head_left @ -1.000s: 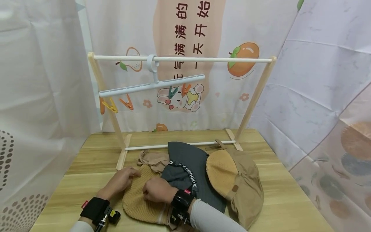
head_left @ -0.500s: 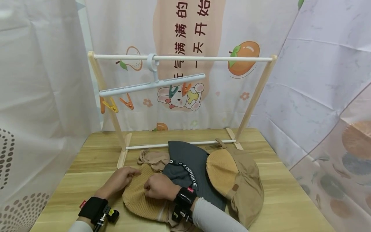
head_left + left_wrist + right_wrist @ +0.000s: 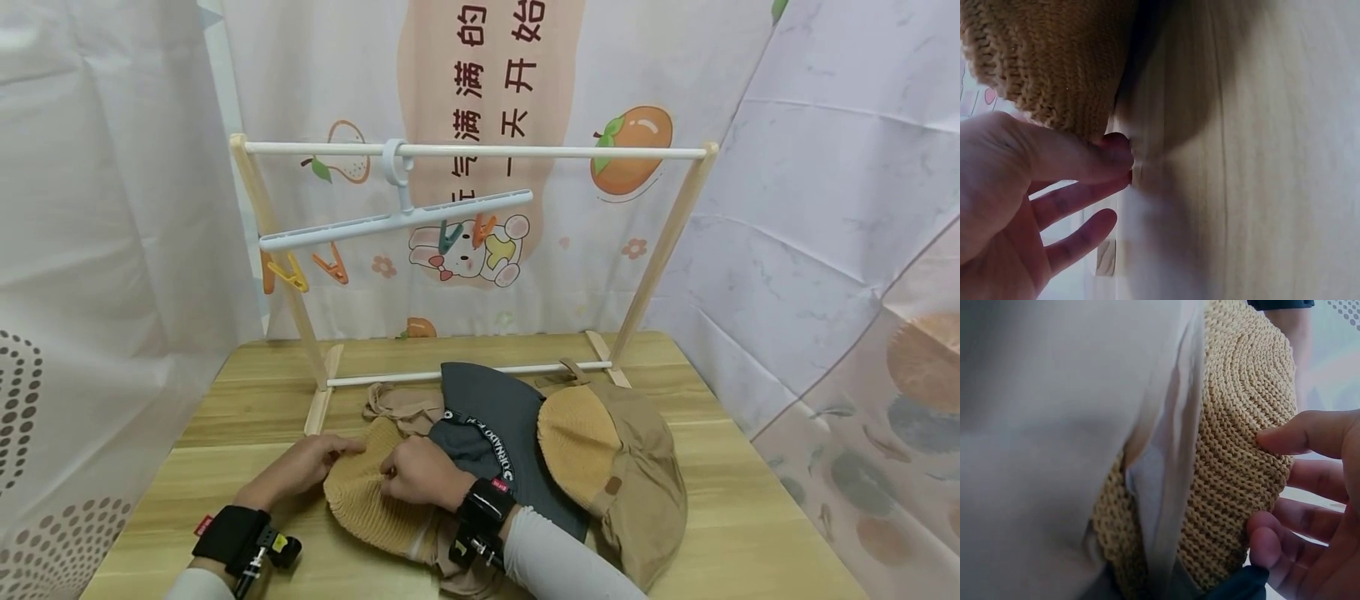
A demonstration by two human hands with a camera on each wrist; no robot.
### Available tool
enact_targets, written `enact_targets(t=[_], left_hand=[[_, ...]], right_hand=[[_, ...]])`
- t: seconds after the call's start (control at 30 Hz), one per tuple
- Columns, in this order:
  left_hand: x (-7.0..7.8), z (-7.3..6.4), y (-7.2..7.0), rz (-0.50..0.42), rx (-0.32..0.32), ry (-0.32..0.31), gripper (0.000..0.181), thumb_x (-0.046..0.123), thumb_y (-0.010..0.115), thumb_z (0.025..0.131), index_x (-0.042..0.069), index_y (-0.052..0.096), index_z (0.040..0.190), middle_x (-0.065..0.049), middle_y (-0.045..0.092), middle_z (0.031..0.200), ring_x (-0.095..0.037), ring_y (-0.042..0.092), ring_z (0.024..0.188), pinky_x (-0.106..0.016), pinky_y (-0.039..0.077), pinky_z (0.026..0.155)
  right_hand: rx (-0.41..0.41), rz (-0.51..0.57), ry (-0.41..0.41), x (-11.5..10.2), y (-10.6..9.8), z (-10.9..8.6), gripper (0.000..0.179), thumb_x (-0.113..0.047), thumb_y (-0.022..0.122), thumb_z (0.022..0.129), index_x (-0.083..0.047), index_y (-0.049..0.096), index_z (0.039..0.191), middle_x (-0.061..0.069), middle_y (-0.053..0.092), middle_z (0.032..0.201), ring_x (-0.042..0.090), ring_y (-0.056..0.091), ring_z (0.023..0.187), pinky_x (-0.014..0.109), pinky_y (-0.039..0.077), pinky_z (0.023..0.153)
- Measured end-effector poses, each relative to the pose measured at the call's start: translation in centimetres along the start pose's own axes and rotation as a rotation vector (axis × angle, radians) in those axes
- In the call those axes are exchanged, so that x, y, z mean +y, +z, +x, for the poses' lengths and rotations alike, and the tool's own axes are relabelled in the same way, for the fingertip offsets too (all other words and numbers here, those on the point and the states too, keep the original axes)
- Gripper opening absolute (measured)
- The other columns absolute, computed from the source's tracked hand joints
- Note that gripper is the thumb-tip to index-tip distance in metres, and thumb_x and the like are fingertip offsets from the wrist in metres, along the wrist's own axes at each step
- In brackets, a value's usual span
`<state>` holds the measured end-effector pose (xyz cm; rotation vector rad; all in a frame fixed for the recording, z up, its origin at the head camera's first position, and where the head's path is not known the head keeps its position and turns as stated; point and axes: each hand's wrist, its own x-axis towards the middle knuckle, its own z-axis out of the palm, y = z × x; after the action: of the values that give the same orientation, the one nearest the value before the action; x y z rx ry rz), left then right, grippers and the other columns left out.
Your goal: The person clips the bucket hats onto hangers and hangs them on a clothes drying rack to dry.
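A tan sun hat with a woven straw-coloured brim lies at the front of the table, partly under my right arm. My left hand pinches the brim's left edge. In the left wrist view its thumb and forefinger meet at the knitted brim, with the other fingers spread. My right hand grips the brim farther right, fingers curled. The right wrist view shows that thumb on the woven brim, beside a loose tan cloth edge.
A dark grey hat with a lettered strap lies behind my right hand. Another tan hat with a woven brim rests to the right. Behind them stands a wooden rack bearing a tilted pale-blue hanger with several coloured clips.
Both hands keep hold of the brim. The right hand has shifted slightly right and up, and the hat has moved a little right with it.
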<state>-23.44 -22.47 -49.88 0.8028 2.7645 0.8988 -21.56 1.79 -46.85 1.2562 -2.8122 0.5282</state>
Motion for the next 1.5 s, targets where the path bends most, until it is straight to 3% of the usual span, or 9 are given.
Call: enact_targets(t=[0.13,0.37,0.5,0.7,0.83,1.03,1.27,1.4,1.5], left_hand=[[-0.2,-0.1,-0.2,0.031,-0.022,0.044,0.047,-0.013,0.044,0.094,0.014,0.069,0.123,-0.008,0.068,0.125,-0.034,0.06,0.12,-0.048,0.049,0.096],[-0.4,-0.2,-0.7,-0.082,-0.079,0.061,0.058,-0.021,0.038,0.087,0.014,0.07,0.121,-0.013,0.066,0.126,-0.041,0.054,0.124,-0.05,0.047,0.098],[-0.6,-0.4,-0.4,-0.116,-0.054,0.021,0.062,-0.022,0.038,0.082,0.016,0.073,0.116,-0.02,0.06,0.132,-0.047,0.048,0.127,-0.058,0.043,0.1],[-0.4,-0.5,-0.2,-0.177,0.035,-0.003,0.051,-0.017,0.048,0.085,0.018,0.075,0.111,-0.026,0.048,0.141,-0.051,0.044,0.129,-0.067,0.036,0.1],[0.0,-0.4,-0.2,-0.187,0.082,0.026,0.052,-0.017,0.047,0.085,0.019,0.075,0.11,-0.022,0.052,0.14,-0.047,0.046,0.129,-0.059,0.041,0.1],[0.3,-0.1,0.3,-0.242,0.136,0.066,0.06,-0.022,0.041,0.079,0.017,0.075,0.11,-0.017,0.056,0.136,-0.045,0.047,0.127,-0.03,0.045,0.097],[0.5,0.1,0.5,-0.284,0.144,0.056,0.068,-0.024,0.037,0.07,0.014,0.074,0.111,-0.018,0.057,0.136,-0.047,0.044,0.129,-0.059,0.044,0.095],[0.4,-0.1,0.4,-0.293,0.144,0.065,0.068,-0.025,0.036,0.07,0.013,0.074,0.112,-0.019,0.057,0.135,-0.045,0.044,0.128,-0.061,0.044,0.094],[0.3,-0.2,0.4,-0.312,0.148,0.065,0.063,-0.023,0.04,0.073,0.012,0.074,0.112,-0.02,0.057,0.134,-0.035,0.047,0.128,-0.063,0.043,0.094]], right_hand=[[-0.003,0.008,-0.006,0.0,-0.2,0.1,0.017,-0.022,0.073,0.083,-0.02,0.079,0.098,-0.009,0.076,0.09,-0.005,0.064,0.071,0.006,0.044,0.064],[-0.028,-0.038,-0.055,-0.1,-0.5,0.1,0.005,-0.02,0.071,0.085,-0.02,0.076,0.083,-0.012,0.068,0.071,-0.006,0.047,0.055,0.007,0.033,0.054],[-0.053,-0.063,-0.052,-0.2,-0.5,0.1,0.006,-0.023,0.071,0.087,-0.021,0.076,0.088,-0.012,0.071,0.077,-0.006,0.055,0.062,0.008,0.039,0.058],[-0.087,-0.092,-0.071,0.0,-0.9,0.1,0.011,-0.029,0.07,0.09,-0.023,0.077,0.095,-0.012,0.074,0.088,-0.005,0.062,0.071,0.008,0.044,0.062],[-0.107,-0.115,-0.08,0.3,-1.2,0.1,0.012,-0.031,0.069,0.091,-0.023,0.077,0.096,-0.012,0.074,0.089,-0.005,0.062,0.072,0.009,0.044,0.062],[-0.136,-0.099,-0.059,0.5,-1.3,0.0,0.016,-0.032,0.068,0.091,-0.023,0.076,0.102,-0.011,0.074,0.092,-0.004,0.063,0.074,0.01,0.045,0.063],[-0.142,-0.086,-0.06,0.8,-1.9,-0.2,0.016,-0.033,0.069,0.091,-0.022,0.076,0.099,-0.011,0.073,0.09,-0.004,0.06,0.073,0.01,0.043,0.063],[-0.159,-0.074,-0.074,0.8,-2.2,-0.1,0.016,-0.034,0.068,0.091,-0.021,0.075,0.099,-0.01,0.073,0.09,-0.004,0.061,0.074,0.01,0.043,0.062],[-0.171,-0.059,-0.077,0.8,-2.2,0.0,0.017,-0.034,0.068,0.092,-0.022,0.075,0.1,-0.01,0.073,0.091,-0.004,0.062,0.075,0.009,0.044,0.063]])
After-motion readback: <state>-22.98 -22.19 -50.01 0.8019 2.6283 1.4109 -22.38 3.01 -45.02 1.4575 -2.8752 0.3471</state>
